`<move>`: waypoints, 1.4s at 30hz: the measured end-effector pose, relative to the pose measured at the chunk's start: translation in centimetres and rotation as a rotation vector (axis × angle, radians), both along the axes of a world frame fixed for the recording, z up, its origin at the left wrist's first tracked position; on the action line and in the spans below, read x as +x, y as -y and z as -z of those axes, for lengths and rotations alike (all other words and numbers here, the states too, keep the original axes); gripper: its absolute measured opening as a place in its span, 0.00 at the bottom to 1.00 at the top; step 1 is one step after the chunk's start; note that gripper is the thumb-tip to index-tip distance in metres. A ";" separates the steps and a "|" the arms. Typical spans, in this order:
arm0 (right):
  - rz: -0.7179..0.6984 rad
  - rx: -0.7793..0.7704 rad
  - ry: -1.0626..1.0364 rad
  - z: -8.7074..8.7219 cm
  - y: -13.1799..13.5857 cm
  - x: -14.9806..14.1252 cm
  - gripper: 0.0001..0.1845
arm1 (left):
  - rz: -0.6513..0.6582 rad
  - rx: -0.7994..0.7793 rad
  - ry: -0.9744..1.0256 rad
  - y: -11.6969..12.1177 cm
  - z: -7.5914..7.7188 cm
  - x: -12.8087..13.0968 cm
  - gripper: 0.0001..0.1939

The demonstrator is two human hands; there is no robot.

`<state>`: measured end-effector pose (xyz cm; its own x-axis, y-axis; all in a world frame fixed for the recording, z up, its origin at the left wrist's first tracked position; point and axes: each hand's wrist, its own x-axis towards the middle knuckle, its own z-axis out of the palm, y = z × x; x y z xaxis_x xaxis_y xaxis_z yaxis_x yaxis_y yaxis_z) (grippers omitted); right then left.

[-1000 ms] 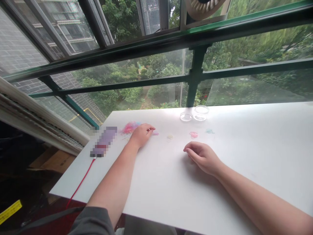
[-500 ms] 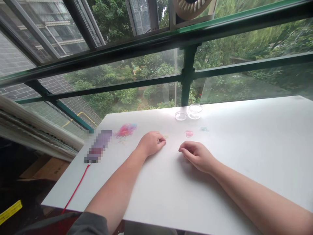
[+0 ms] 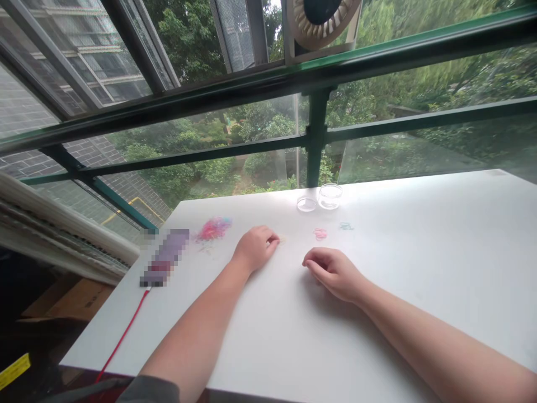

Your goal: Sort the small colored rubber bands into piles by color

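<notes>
My left hand (image 3: 257, 247) rests on the white table with thumb and fingertip pinched together. Its fingertips touch or nearly touch a small pale yellow cluster (image 3: 282, 240); whatever they may hold is too small to see. My right hand (image 3: 333, 272) is curled, its thumb against the bent fingers, and anything inside is hidden. Beyond it lie a small pink pile (image 3: 320, 233) and a small green pile (image 3: 346, 226) of thin loops that look like little rubber bands. Left of my left hand spreads a larger mixed-colour pile (image 3: 215, 228), mostly pink and red.
A clear round jar (image 3: 330, 197) stands near the table's far edge, beside a clear shallow lid (image 3: 306, 205). A pixelated phone-shaped object (image 3: 168, 256) with a red cable (image 3: 123, 336) lies at the left. Behind the table (image 3: 268, 347) runs a green window railing (image 3: 316, 134).
The view has tilted up slightly, so the table sits a little lower in the picture. Both hands stay in nearly the same places, with the same closed poses.
</notes>
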<state>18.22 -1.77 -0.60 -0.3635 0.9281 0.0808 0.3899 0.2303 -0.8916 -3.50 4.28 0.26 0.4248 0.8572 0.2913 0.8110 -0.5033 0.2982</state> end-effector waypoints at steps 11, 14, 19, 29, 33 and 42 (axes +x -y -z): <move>-0.004 0.002 0.006 0.1 -0.1 -0.1 0.09 | 0.017 0.006 0.015 -1.2 0.7 -0.2 0.08; -0.005 0.001 0.001 0.0 -0.1 0.0 0.09 | 0.027 0.008 0.036 -1.0 0.6 -0.2 0.09; -0.005 0.007 0.002 -0.1 -0.2 -0.1 0.09 | 0.042 0.045 0.058 -0.5 0.4 0.0 0.14; -0.006 0.013 -0.005 0.0 -0.1 -0.2 0.09 | 0.041 0.017 -0.019 -0.5 0.9 0.3 0.12; -0.005 0.023 -0.006 -0.1 -0.1 -0.2 0.09 | 0.078 0.001 0.005 -0.7 1.1 0.6 0.10; -0.005 0.031 -0.009 0.0 -0.2 -0.2 0.09 | 0.051 -0.016 0.080 -0.7 1.1 1.0 0.10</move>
